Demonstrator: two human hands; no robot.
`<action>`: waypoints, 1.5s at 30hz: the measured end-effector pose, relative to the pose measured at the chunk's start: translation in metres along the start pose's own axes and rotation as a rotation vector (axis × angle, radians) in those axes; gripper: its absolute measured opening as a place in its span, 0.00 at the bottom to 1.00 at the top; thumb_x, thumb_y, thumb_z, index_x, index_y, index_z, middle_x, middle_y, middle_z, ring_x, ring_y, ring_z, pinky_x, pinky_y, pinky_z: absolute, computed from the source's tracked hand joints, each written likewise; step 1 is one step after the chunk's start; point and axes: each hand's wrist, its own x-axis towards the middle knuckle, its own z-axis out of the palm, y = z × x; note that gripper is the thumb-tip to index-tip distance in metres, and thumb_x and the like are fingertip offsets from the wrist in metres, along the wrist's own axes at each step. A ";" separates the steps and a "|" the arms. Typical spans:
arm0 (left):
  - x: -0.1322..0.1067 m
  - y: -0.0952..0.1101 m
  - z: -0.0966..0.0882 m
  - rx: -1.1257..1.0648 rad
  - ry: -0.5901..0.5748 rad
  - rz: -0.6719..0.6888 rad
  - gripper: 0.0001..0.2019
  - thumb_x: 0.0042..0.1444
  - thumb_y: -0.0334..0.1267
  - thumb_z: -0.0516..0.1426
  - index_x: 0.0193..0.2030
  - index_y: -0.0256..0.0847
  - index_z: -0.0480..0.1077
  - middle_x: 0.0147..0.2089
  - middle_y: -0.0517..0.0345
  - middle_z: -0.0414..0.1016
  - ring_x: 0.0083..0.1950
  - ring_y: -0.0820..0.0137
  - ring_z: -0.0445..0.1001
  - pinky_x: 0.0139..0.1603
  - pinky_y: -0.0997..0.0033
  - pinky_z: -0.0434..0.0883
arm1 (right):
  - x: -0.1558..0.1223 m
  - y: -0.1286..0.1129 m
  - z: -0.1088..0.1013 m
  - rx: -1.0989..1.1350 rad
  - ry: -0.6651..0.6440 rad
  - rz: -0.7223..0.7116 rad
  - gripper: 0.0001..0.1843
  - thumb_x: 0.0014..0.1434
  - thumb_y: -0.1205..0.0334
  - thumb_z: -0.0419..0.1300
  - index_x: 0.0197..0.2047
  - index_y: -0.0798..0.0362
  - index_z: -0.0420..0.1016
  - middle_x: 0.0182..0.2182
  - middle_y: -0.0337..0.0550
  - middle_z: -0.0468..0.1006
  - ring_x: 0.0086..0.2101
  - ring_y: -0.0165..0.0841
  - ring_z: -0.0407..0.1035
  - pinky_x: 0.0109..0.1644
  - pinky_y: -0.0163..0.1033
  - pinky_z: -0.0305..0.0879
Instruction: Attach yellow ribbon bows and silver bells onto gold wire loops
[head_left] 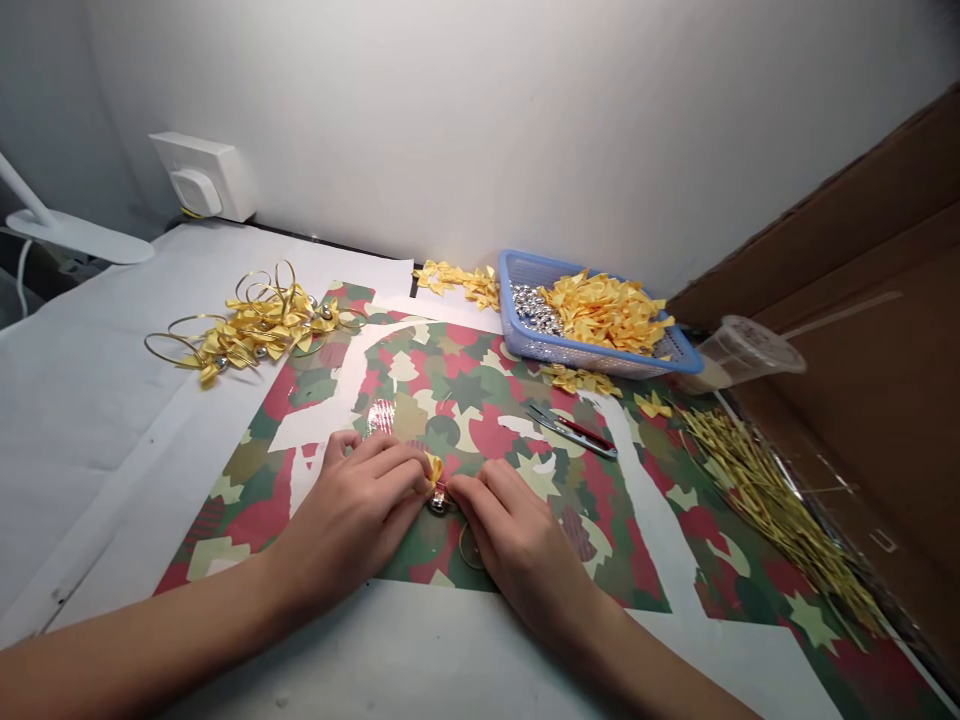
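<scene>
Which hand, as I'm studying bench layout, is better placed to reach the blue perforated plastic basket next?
Probably the right hand: it is nearer the blue basket; the left hand sits farther away. Both, though, have fingertips at the small shiny silver ball and yellow ribbon.

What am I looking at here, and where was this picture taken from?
These are a person's own bare left hand and right hand, seen by a camera worn on their head, looking forward and down. The fingertips meet at a small yellow piece and a shiny silver ball; the exact grip is hidden. Beneath lies a patterned sheet. Around it are a slim tool, a blue basket of yellow bits, thin stems and a heap of yellow ornaments.
</scene>
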 end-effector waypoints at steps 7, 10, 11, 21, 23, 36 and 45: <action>0.001 -0.007 0.000 -0.040 -0.055 0.020 0.09 0.61 0.28 0.50 0.31 0.42 0.64 0.35 0.65 0.77 0.37 0.73 0.70 0.41 0.65 0.53 | 0.001 0.004 -0.001 0.075 0.016 -0.026 0.13 0.63 0.74 0.47 0.37 0.58 0.72 0.22 0.40 0.63 0.24 0.29 0.57 0.26 0.32 0.57; 0.000 -0.010 0.000 -0.029 -0.062 0.000 0.07 0.60 0.29 0.51 0.32 0.42 0.64 0.37 0.63 0.76 0.39 0.71 0.70 0.42 0.65 0.54 | 0.001 0.004 0.000 0.108 -0.004 0.003 0.12 0.64 0.72 0.48 0.35 0.56 0.71 0.23 0.41 0.66 0.25 0.30 0.60 0.27 0.33 0.60; 0.000 -0.010 0.000 -0.017 -0.066 -0.015 0.06 0.60 0.30 0.51 0.32 0.42 0.64 0.37 0.62 0.75 0.38 0.71 0.70 0.42 0.65 0.54 | 0.001 0.003 0.000 0.119 -0.009 0.011 0.12 0.64 0.71 0.48 0.34 0.56 0.71 0.24 0.41 0.67 0.26 0.30 0.61 0.28 0.33 0.60; 0.002 -0.003 -0.005 0.000 -0.062 -0.160 0.02 0.54 0.34 0.53 0.31 0.42 0.66 0.32 0.63 0.74 0.34 0.69 0.68 0.42 0.63 0.53 | 0.003 0.001 0.000 0.171 -0.005 0.046 0.12 0.64 0.70 0.48 0.31 0.55 0.68 0.24 0.41 0.70 0.26 0.29 0.65 0.29 0.33 0.62; 0.002 -0.002 -0.004 0.016 -0.047 -0.169 0.03 0.54 0.37 0.54 0.31 0.41 0.66 0.31 0.62 0.74 0.35 0.68 0.68 0.42 0.62 0.54 | 0.003 0.000 0.001 0.171 -0.002 0.050 0.12 0.64 0.70 0.48 0.31 0.55 0.68 0.24 0.41 0.70 0.26 0.29 0.65 0.29 0.33 0.62; 0.003 -0.004 -0.002 0.106 -0.009 -0.123 0.05 0.56 0.34 0.55 0.30 0.42 0.71 0.27 0.62 0.74 0.33 0.68 0.67 0.39 0.62 0.56 | 0.003 -0.008 0.004 0.152 -0.002 0.027 0.14 0.63 0.73 0.46 0.29 0.56 0.68 0.22 0.41 0.70 0.24 0.30 0.65 0.28 0.35 0.61; 0.002 -0.005 -0.003 0.221 0.011 -0.032 0.08 0.58 0.31 0.53 0.30 0.41 0.70 0.27 0.60 0.74 0.32 0.67 0.66 0.38 0.63 0.57 | 0.005 -0.009 0.005 0.147 0.021 0.016 0.15 0.62 0.75 0.46 0.27 0.57 0.67 0.21 0.41 0.68 0.22 0.29 0.61 0.25 0.34 0.59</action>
